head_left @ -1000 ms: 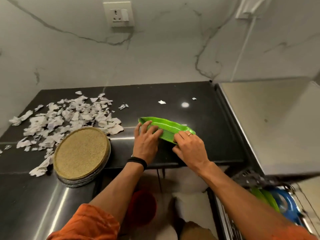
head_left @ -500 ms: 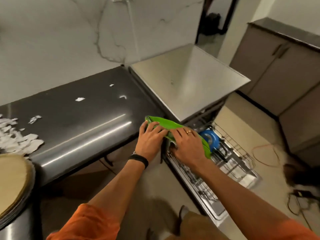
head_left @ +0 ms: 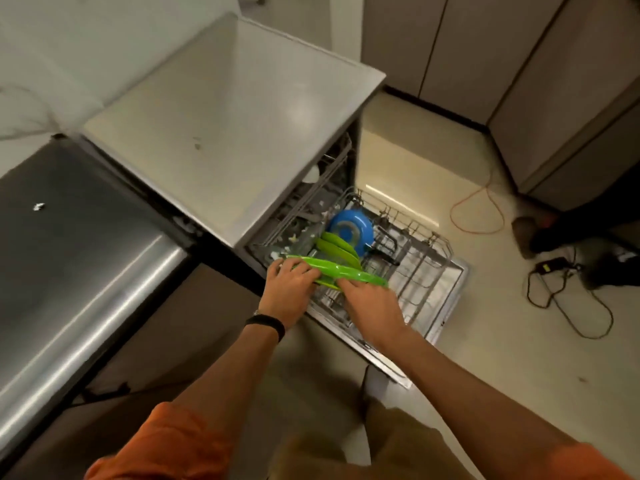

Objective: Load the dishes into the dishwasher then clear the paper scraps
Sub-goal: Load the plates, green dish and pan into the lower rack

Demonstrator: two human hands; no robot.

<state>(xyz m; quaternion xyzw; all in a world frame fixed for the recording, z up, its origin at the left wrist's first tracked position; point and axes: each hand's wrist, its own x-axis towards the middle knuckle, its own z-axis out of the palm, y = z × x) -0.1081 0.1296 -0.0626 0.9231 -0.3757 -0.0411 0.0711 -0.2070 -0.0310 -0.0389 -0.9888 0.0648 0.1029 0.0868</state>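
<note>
Both my hands hold a green plate (head_left: 341,270) edge-on over the pulled-out lower rack (head_left: 420,263) of the open dishwasher. My left hand (head_left: 289,284) grips the plate's left end, and my right hand (head_left: 369,303) grips its near right edge. In the rack behind it stand two more green plates (head_left: 337,247) and a blue bowl (head_left: 351,230). One paper scrap (head_left: 38,206) lies on the dark counter (head_left: 86,244) at the left.
The dishwasher's grey top (head_left: 225,123) sits beside the counter. An orange cord (head_left: 479,209) and a black cable with an adapter (head_left: 561,292) lie on the floor at the right, near a dark shoe (head_left: 547,237). Cabinets line the far right.
I carried the green plate from the counter to the right and down, over the dishwasher rack. The view swung away from the scrap pile and the round mat.
</note>
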